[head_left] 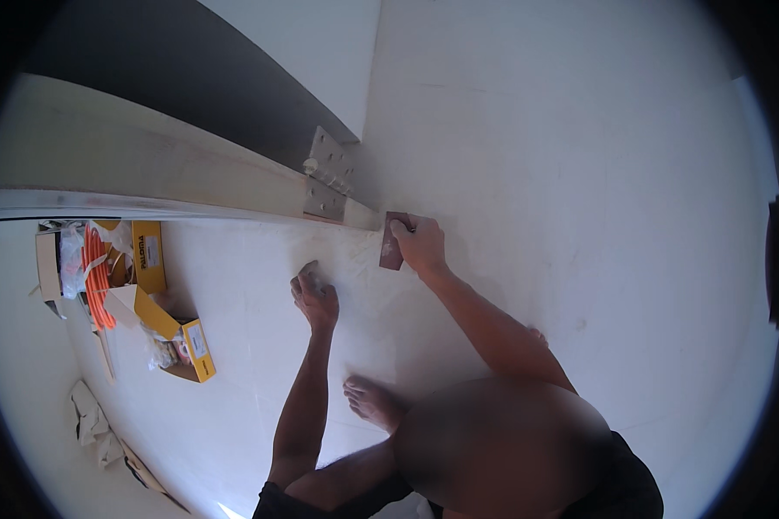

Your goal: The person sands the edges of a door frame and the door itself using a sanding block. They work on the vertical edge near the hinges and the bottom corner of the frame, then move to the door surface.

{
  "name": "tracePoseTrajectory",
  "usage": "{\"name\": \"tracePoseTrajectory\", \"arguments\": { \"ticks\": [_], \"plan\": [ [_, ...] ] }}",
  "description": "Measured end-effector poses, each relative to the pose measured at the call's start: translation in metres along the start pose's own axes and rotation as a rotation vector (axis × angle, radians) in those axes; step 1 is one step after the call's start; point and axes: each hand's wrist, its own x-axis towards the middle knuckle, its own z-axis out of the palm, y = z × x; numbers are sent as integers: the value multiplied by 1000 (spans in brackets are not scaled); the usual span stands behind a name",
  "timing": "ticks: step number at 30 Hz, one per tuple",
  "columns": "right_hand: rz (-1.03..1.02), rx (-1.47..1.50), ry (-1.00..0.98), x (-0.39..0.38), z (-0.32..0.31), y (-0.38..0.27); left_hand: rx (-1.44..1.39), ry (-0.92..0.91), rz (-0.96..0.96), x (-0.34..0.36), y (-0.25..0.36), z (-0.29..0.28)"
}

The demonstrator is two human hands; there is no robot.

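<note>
My right hand [424,248] is closed on a dark reddish-brown rectangular piece that looks like sandpaper [392,241], thumb on its face and pale dust on it. The sandpaper is beside the end of a long pale beam-like edge [190,169], over the whitish floor. A perforated metal hinge [327,173] is fixed at that end, its leaf standing up. Lower and to the left, my left hand [317,298] has its fingers curled near the floor. Something greyish may be between them, but I cannot make out what.
At the left stand open yellow boxes [151,257] with a coil of orange hose or cable [98,275] and plastic bags. Crumpled pale material [89,419] lies by the left wall. A bare foot [370,400] rests on the floor below my hands.
</note>
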Motion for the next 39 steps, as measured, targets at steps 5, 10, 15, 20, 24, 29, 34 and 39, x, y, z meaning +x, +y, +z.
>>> {"name": "tracePoseTrajectory", "arguments": {
  "ticks": [5, 10, 15, 20, 24, 29, 34, 39],
  "plan": [
    [-32, -152, -22, 10, 16, 15, -39, 6, 53, -2, -6, -2],
    [-54, -221, 7, 9, 33, 15, -34, -24, -33, -5, -2, 0],
    [-33, -90, -28, -2, 26, -4, 60, -14, -103, -5, 7, 2],
    [-102, -12, -50, -19, 13, -33, 60, -20, -128, -4, 2, 8],
    [-161, 18, -68, -30, 1, -57, 82, -19, -144, -3, 9, 10],
    [-227, 61, -146, -48, -19, -92, 121, -37, -173, -1, 19, 11],
    [-166, 344, -81, -35, -47, -107, -33, -84, -85, -4, 20, 9],
    [-173, 201, -318, 2, -40, -9, -98, -169, 32, -16, 44, 12]
  ]
}}
